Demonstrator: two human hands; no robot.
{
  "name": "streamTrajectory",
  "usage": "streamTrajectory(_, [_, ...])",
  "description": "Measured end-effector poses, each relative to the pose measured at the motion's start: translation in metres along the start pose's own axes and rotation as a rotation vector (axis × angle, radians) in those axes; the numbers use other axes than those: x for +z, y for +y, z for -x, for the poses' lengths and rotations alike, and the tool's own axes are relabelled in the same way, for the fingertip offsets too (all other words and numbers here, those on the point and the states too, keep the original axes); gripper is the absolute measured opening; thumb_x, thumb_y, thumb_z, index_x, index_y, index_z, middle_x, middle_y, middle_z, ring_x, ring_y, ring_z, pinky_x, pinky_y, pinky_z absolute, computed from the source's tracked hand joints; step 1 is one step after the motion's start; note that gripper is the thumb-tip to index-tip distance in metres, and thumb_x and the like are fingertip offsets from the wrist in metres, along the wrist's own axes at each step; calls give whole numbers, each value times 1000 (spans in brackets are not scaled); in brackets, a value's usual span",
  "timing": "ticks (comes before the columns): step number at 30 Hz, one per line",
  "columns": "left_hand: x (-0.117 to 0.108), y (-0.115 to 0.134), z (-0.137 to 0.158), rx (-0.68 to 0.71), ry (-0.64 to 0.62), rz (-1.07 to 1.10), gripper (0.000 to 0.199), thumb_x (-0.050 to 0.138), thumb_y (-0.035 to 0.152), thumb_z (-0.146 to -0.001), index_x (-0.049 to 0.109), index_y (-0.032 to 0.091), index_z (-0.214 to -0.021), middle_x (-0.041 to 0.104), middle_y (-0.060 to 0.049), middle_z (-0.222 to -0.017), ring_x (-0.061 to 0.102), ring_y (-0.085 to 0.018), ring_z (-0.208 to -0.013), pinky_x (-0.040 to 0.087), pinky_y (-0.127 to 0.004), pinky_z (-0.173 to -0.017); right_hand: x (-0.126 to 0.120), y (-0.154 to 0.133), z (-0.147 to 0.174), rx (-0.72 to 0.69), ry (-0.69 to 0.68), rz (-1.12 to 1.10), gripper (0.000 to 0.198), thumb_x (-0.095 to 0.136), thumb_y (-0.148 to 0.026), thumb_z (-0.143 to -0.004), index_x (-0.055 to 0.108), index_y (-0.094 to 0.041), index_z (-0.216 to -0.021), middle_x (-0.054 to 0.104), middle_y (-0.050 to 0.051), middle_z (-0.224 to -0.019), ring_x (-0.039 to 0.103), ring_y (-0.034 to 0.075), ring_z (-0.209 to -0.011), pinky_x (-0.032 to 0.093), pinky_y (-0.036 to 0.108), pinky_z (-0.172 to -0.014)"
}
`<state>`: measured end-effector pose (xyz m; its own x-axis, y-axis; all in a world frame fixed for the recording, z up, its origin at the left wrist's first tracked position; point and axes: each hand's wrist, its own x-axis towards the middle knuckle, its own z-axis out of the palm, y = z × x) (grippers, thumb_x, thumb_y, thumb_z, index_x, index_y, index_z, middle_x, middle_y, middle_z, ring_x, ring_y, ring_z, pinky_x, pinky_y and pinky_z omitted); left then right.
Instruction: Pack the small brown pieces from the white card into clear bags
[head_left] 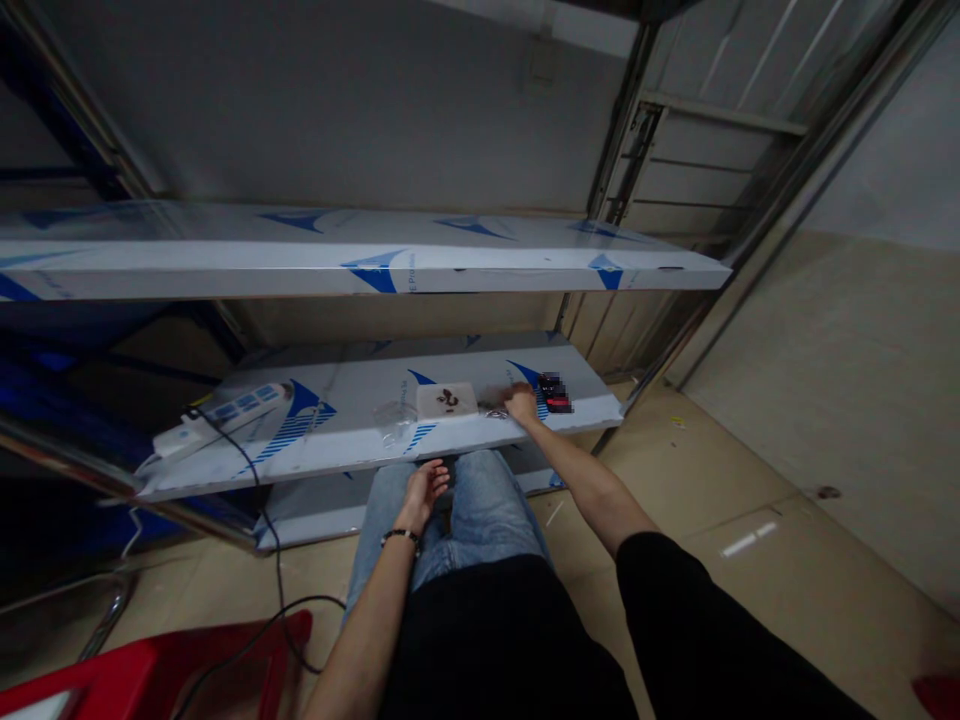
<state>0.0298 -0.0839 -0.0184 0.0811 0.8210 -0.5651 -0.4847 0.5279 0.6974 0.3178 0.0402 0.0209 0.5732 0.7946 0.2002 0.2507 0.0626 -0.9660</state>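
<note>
- Your right hand rests on the lower film-wrapped steel shelf, fingers curled over something small and pale by its front edge; it is blurred, so you cannot tell whether the grip has closed on it.
- Whatever it is looks light and thin, likely to slide on the glossy film; pinch it by its edges.
- Just left of that hand lies a flat white square tray with a small dark curled piece on it; light, easy to nudge.
- Just right sits a small black-and-red object, close enough for your knuckles to catch.
- A clear plastic cup stands left of the tray, easy to tip.
- Your left hand lies open and empty on your knee.
- A white power strip and its black cable lie well apart at the shelf's left end.
</note>
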Motion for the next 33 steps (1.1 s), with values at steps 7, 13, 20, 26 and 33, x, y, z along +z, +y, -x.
streamTrajectory(7, [-3,-1,6,93,0,-91,13,60,14,-83,66,14,-94,71,-4,-73,67,-14,-58,49,-18,-49,22,-2,17,-245,-100,426,21,68,-3,-60,55,-19,-56,67,11,-96,54,25,-112,41,35,-102])
streamTrajectory(13, [30,45,12,416,-191,-186,28,71,31,-75,68,14,-97,72,-6,-80,67,-14,-63,49,-20,-53,31,-38,11,-213,29,299,8,59,-12,-69,61,-18,-74,68,13,-109,58,24,-112,43,37,-103])
streamTrajectory(20, [83,92,17,548,-150,-156,51,77,49,-74,68,16,-112,70,-15,-118,69,-23,-100,55,-26,-70,88,-95,81,141,83,-423,33,65,-21,-66,48,-21,-95,65,0,-80,64,17,-73,53,26,-68])
streamTrajectory(26, [68,80,22,672,-49,-52,49,81,54,-68,70,13,-93,73,-13,-101,70,-21,-92,54,-25,-71,100,-113,151,211,-177,-705,68,78,-21,-59,47,-24,-120,65,-5,-80,65,15,-70,54,25,-68])
streamTrajectory(33, [41,110,38,619,-176,-242,57,87,50,-63,70,10,-99,74,-11,-81,71,-21,-68,57,-31,-63,60,-126,129,133,-479,-548,36,79,-49,-69,70,-16,-79,67,1,-72,58,13,-64,47,23,-60])
